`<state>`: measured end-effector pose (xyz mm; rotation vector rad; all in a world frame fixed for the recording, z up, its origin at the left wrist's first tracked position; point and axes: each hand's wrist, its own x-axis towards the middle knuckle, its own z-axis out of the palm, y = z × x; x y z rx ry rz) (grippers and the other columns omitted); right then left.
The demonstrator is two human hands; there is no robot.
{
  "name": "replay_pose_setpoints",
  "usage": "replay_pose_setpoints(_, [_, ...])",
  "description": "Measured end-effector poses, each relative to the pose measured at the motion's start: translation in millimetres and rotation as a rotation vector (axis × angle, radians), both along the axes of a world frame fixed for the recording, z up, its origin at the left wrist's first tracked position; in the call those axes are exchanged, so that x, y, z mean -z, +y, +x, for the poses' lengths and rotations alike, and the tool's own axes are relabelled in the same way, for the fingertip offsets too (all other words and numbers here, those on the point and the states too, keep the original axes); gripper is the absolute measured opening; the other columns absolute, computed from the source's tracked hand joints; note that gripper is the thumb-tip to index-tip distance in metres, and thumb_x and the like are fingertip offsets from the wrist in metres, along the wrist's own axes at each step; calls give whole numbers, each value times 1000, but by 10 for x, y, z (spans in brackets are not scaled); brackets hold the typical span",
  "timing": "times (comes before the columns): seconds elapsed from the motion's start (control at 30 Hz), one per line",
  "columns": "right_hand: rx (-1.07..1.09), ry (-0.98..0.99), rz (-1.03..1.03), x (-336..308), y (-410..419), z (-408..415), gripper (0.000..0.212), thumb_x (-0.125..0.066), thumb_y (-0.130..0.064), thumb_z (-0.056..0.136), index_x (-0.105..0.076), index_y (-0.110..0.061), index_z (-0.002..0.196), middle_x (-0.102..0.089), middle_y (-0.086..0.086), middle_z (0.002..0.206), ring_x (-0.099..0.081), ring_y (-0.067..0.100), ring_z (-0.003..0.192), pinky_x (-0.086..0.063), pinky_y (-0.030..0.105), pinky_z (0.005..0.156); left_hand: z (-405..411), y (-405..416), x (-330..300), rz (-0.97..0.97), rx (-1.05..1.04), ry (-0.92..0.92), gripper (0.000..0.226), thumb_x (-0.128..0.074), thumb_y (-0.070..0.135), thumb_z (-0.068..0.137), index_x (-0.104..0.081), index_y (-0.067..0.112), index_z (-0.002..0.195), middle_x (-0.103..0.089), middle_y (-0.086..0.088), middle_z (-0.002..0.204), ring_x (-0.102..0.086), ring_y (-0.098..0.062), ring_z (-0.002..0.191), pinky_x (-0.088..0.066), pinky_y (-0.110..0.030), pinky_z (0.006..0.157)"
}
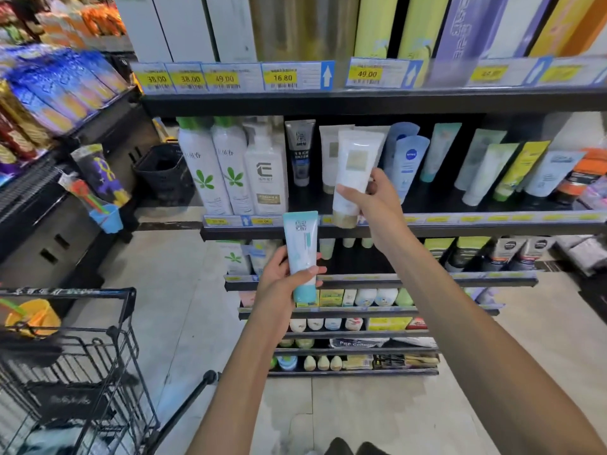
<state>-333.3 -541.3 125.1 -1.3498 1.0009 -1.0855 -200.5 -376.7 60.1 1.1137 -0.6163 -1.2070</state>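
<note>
Head camera, talk me out from my fingers.

— Your right hand (371, 195) pinches the white tube (356, 165) low on its body, thumb across the front and fingers curled behind. Your left hand (281, 280) grips the teal tube (300, 251) the same way, near its cap.

— How do my tubes lie?

— Both are upright with caps down. The white one leans a little right, just in front of the row, between the grey tube (300, 152) and the blue tubes (409, 162). Its cap is level with the shelf lip (476, 221). The teal one sits lower, with its top at that lip.

— So my right is nearer the shelf. Room?

— The slot behind is hidden by the tube itself, with a matching tube (329, 159) beside it. The cart (65, 293) is low on your left, well apart.
</note>
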Motion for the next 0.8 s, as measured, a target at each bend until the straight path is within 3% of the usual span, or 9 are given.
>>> replay_pose_setpoints(0.2, [36,61,-85,-57,-338,203,49,-84,-16,84,-59,-25,124,-68,-13,114,-63,-6,104,-53,13,79,24,-106,43,-18,-19,7,53,-66,-10,89,-56,17,134,-72,-12,123,-71,-35,108,-55,-48,93])
replay_pose_setpoints(0.37, [50,210,-132,154,-484,261,58,-87,-18,80,-59,-21,131,-70,-6,122,-65,7,111,-55,30,96,-23,-200,70,-22,-22,2,55,-66,-9,89,-54,15,138,-71,-13,124,-71,-35,108,-54,-51,97])
replay_pose_setpoints(0.47, [48,296,-141,231,-517,264,59,-87,-17,80,-58,-18,131,-69,-2,126,-64,13,115,-54,37,101,-33,-240,102,-18,-7,9,58,-66,-9,89,-52,14,140,-70,-14,127,-71,-35,109,-57,-45,90])
replay_pose_setpoints(0.67, [-1,375,-148,149,-573,242,62,-86,-17,81,-54,-19,133,-63,-7,120,-57,11,114,-45,24,91,-61,-299,169,14,2,19,61,-66,-8,90,-50,16,143,-71,-11,126,-72,-33,108,-55,-48,95])
replay_pose_setpoints(0.8, [-43,433,-161,178,-564,249,60,-86,-19,81,-56,-21,133,-65,-5,123,-57,9,112,-44,23,88,-88,-311,181,25,11,18,59,-66,-9,90,-52,15,141,-72,-11,124,-72,-33,108,-55,-45,89])
